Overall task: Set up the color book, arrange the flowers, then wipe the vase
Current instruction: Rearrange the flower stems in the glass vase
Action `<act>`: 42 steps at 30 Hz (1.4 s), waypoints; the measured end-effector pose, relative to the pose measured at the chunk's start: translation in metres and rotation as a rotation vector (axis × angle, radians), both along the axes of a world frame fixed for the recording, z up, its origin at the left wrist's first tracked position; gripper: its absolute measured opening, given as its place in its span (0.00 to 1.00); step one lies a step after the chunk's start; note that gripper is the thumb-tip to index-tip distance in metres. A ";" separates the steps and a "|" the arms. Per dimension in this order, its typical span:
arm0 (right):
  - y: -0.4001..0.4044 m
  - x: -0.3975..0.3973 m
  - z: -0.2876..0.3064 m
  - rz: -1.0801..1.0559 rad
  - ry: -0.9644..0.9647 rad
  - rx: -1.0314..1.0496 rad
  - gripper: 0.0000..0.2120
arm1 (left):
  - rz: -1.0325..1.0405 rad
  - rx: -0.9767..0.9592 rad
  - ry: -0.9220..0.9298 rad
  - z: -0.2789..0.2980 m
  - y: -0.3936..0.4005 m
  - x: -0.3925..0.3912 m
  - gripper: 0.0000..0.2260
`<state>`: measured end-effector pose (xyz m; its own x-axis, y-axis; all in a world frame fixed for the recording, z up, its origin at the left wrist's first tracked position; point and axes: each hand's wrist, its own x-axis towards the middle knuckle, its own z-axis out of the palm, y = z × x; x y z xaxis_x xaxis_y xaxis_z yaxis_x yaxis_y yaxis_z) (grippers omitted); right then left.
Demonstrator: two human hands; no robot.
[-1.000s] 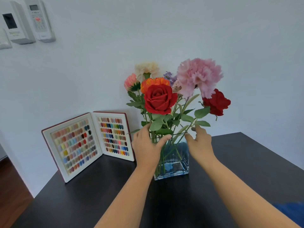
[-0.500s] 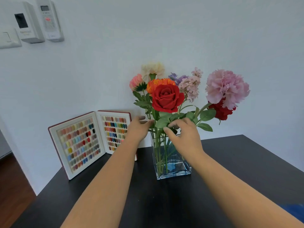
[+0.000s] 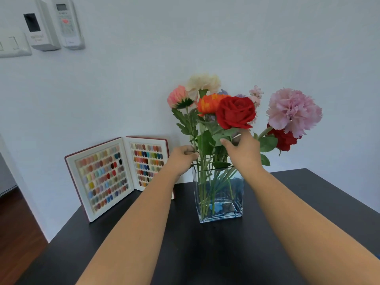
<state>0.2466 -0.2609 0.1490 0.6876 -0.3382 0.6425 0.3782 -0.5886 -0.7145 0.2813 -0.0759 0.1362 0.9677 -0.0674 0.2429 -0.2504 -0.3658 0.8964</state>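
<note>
A square glass vase (image 3: 219,194) stands on the black table (image 3: 205,254) and holds several flowers: a red rose (image 3: 235,112), an orange bloom (image 3: 209,102), a big pink carnation (image 3: 294,112), a cream bloom (image 3: 203,82). My left hand (image 3: 183,158) pinches a green stem at the left of the bunch, just above the vase rim. Just under the red rose, my right hand (image 3: 243,150) grips its stem. The color book (image 3: 115,175) stands open upright against the wall, left of the vase, showing rows of colored swatches.
Wall-mounted controllers and a switch (image 3: 41,27) sit at the upper left. The white wall runs right behind the flowers. The table's left edge drops to a wooden floor (image 3: 16,233). A bit of blue shows at the right frame edge (image 3: 378,256).
Both hands have risen from the vase's sides to the stems above its rim. The red rose has shifted right and the pink carnation has swung out to the right.
</note>
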 end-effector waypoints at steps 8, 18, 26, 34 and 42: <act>0.000 0.002 0.009 0.004 0.007 -0.052 0.13 | -0.002 0.103 -0.137 -0.006 0.004 -0.008 0.05; 0.012 0.004 0.025 0.007 0.068 -0.167 0.11 | 0.281 0.291 -0.342 -0.005 -0.014 -0.011 0.16; -0.003 0.000 0.032 -0.138 0.010 -0.252 0.19 | 0.294 0.317 -0.436 -0.012 -0.014 -0.017 0.13; 0.010 0.003 0.038 0.026 0.074 -0.360 0.16 | 0.177 0.297 -0.474 -0.014 -0.014 -0.026 0.07; 0.008 0.002 0.026 0.083 0.079 -0.160 0.19 | -0.033 -0.096 -0.271 -0.023 -0.002 -0.027 0.05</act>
